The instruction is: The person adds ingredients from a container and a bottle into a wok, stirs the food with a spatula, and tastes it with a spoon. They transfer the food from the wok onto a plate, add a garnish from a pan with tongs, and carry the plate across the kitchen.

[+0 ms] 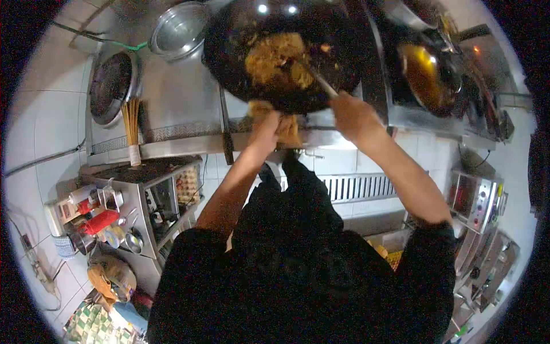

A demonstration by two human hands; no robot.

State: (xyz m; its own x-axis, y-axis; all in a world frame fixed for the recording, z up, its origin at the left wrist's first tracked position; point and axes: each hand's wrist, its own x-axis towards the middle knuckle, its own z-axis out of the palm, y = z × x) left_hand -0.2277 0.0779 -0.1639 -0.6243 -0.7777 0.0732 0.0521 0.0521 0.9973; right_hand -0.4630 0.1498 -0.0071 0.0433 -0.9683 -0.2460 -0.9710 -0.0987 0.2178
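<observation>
Closing round a bunched cloth (290, 131), left hand (265, 131) at the middle of the bench's front edge (197, 145), against the wok's near rim; exact finger placement blurred. Right hand (356, 117), fingers wrapped round the handle of a tool (321, 82), above the wok's near-right rim. Brush (132, 121), upright bundle of thin sticks, at the front edge towards the left corner. Wok (229, 71), large, dark, mid-bench, reaching over the front edge. Food (274, 56), one loose yellow-brown heap, inside the wok left of its centre, small bits scattered round it; tool's head in the heap, shape hidden. Progress, as judged: cooking begun, surface browned in patches; food in the wok, none seen plated; doneness cannot be told. Pan (112, 86), by the left edge. Second pan (427, 77), amber inside, towards the right edge. Clear bowl (180, 30), rear left.
</observation>
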